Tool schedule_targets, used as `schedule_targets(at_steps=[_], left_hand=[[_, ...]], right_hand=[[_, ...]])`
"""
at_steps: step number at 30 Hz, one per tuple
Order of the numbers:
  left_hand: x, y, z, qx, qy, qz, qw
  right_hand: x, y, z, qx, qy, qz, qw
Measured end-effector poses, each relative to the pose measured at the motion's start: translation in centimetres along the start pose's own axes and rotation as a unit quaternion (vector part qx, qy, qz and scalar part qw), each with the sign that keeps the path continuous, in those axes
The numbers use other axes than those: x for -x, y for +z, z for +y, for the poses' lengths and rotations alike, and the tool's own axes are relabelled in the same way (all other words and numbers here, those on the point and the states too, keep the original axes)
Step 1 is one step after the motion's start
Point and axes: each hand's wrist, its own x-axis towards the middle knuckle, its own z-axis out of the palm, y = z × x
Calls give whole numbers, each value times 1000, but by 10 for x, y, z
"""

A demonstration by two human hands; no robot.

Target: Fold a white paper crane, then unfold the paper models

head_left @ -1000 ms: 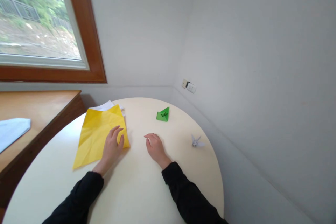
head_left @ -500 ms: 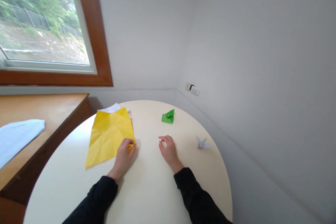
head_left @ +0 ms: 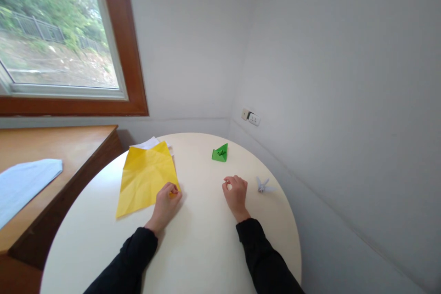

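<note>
The yellow sheet (head_left: 146, 174) lies flat on the left part of the round worktop (head_left: 200, 248), with white paper (head_left: 149, 143) showing from beneath its far edge. The left hand (head_left: 164, 206) is at the sheet's near right corner, its thumb and forefinger pinching that corner. The right hand (head_left: 237, 196) is well apart from the sheet, its fingers curled into a ring around nothing; whether the tips meet, I cannot tell. Just beside it, to the right, sits a pale paper crane (head_left: 263, 188). A green folded paper (head_left: 220, 153) lies beyond both hands, near the worktop's far edge.
</note>
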Motion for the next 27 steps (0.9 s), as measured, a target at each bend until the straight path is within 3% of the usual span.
schedule_targets(at_steps=[6, 11, 17, 22, 27], left_hand=[[-2, -4, 3, 20, -12, 27, 999], [0, -3, 6, 93, -89, 33, 991], [3, 0, 7, 140, -134, 25, 981], [1, 0, 5, 215, -184, 42, 958], [-1, 1, 9, 347, -264, 31, 899]], right_hand=[[-2, -21, 24, 153, 72, 75, 983], [5, -21, 55, 243, 105, 50, 963], [4, -16, 64, 223, 94, 28, 970], [-2, -15, 39, 170, 54, 29, 984], [11, -5, -25, 32, -113, -56, 992]])
